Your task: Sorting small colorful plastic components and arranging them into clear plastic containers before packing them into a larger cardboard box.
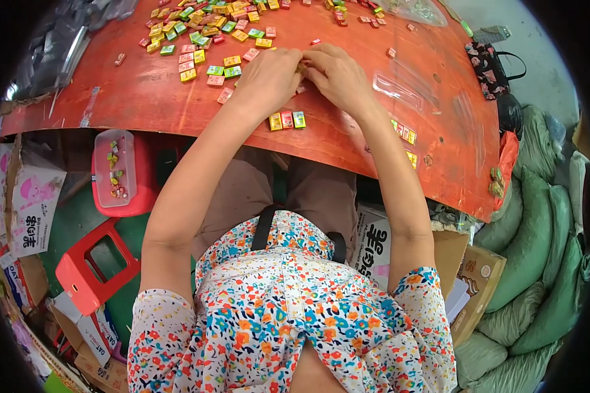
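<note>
Over the red table (157, 98), my left hand (272, 77) and my right hand (341, 77) meet with bent fingers pinched together. Whatever lies between the fingertips is mostly hidden and too small to name. Close below them, a row of three small boxes (287, 120), yellow, red and green, lies near the table's front edge. Left of my left hand are several loose small boxes (216, 70) in pink, green and yellow. A large heap of the same boxes (210, 23) spreads farther back. More yellow and pink ones (406, 133) lie beside my right forearm.
A clear plastic tray (397, 92) lies on the table's right part, and grey plastic packaging (49, 56) is at far left. Below the left edge stand a clear tub (116, 170) with small boxes and a red stool (88, 278). Green sacks (534, 236) are piled at right.
</note>
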A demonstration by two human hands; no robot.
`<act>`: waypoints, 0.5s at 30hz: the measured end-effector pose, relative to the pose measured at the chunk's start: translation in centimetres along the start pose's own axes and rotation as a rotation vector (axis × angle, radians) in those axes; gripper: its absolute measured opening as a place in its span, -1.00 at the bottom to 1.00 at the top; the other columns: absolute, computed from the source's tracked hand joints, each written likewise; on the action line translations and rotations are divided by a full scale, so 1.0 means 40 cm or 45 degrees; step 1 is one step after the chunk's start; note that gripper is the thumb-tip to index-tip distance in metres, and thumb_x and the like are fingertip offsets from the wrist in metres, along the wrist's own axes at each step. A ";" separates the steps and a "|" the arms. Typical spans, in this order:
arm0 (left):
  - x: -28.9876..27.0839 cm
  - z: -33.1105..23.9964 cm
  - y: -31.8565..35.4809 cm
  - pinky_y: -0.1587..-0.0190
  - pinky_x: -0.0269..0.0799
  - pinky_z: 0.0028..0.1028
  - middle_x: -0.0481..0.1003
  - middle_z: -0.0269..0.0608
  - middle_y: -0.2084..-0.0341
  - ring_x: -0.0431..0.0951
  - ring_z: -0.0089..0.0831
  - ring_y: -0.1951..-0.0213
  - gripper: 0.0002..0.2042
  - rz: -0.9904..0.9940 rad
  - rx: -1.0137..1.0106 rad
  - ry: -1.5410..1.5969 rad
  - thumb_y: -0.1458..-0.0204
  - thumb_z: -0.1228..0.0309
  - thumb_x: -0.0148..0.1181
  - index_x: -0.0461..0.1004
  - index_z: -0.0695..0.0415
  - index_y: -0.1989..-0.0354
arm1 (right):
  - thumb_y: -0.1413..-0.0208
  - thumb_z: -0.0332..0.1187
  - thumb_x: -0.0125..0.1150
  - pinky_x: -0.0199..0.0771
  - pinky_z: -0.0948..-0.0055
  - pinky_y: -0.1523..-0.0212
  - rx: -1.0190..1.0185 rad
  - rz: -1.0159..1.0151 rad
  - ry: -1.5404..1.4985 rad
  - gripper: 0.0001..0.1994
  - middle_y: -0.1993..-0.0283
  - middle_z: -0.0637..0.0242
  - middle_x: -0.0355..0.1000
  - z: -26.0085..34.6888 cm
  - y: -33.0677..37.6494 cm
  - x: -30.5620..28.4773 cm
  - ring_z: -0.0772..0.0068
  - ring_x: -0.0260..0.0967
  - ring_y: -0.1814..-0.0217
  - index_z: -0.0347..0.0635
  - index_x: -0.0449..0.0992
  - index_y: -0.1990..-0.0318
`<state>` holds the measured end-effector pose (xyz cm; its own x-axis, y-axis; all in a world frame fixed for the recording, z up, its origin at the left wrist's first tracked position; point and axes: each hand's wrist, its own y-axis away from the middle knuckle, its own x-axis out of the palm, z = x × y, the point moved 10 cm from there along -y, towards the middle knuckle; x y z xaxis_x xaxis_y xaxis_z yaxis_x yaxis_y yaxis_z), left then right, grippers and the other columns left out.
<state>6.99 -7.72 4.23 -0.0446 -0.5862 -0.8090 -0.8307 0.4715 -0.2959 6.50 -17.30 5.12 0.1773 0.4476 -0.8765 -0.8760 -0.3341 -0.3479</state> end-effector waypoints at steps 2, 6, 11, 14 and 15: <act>-0.003 0.011 -0.003 0.17 0.46 -0.13 0.54 0.02 0.32 0.54 -0.01 0.21 -0.82 -0.038 -0.009 0.120 0.00 0.41 0.17 0.46 0.22 0.25 | -0.08 -0.29 0.22 0.43 0.24 0.03 0.023 0.049 -0.026 -0.73 0.08 0.28 0.48 -0.010 0.003 0.013 0.16 0.42 0.00 -0.11 0.55 0.07; -0.039 0.010 0.038 0.17 0.45 -0.12 0.53 0.02 0.31 0.55 -0.02 0.22 -0.79 -0.172 -0.004 0.178 -0.02 0.41 0.15 0.48 0.20 0.18 | -0.07 -0.32 0.24 0.44 0.25 0.04 -0.070 -0.151 -0.032 -0.77 0.07 0.26 0.49 0.020 0.029 -0.037 0.16 0.43 0.01 -0.15 0.58 0.12; -0.135 0.033 0.115 0.20 0.47 -0.23 0.52 0.00 0.32 0.56 -0.07 0.26 -0.76 -0.275 -0.058 0.214 -0.06 0.41 0.18 0.50 0.22 0.11 | -0.07 -0.35 0.24 0.43 0.25 0.02 0.292 -0.005 -0.403 -0.74 0.01 0.25 0.48 -0.002 0.068 -0.029 0.14 0.42 0.00 -0.13 0.56 0.07; -0.136 0.044 0.164 0.22 0.46 -0.27 0.50 -0.02 0.36 0.55 -0.12 0.31 -0.73 -0.155 -0.180 0.363 -0.06 0.37 0.23 0.50 0.25 0.12 | -0.08 -0.34 0.22 0.32 0.20 -0.11 -0.240 0.014 -0.011 -0.64 -0.05 0.28 0.46 0.103 0.059 -0.008 0.16 0.34 -0.11 -0.04 0.49 -0.07; -0.139 0.036 0.177 0.23 0.45 -0.27 0.49 -0.03 0.38 0.54 -0.13 0.33 -0.72 -0.149 -0.148 0.397 -0.05 0.36 0.25 0.50 0.26 0.11 | -0.08 -0.34 0.22 0.32 0.20 -0.11 -0.238 0.012 -0.010 -0.64 -0.05 0.28 0.46 0.101 0.050 -0.001 0.16 0.34 -0.11 -0.04 0.49 -0.07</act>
<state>2.14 -0.18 5.92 -0.0978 -0.8131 -0.5738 -0.8972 0.3215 -0.3027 2.91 -14.64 5.80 0.1653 0.4501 -0.8775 -0.7789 -0.4863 -0.3961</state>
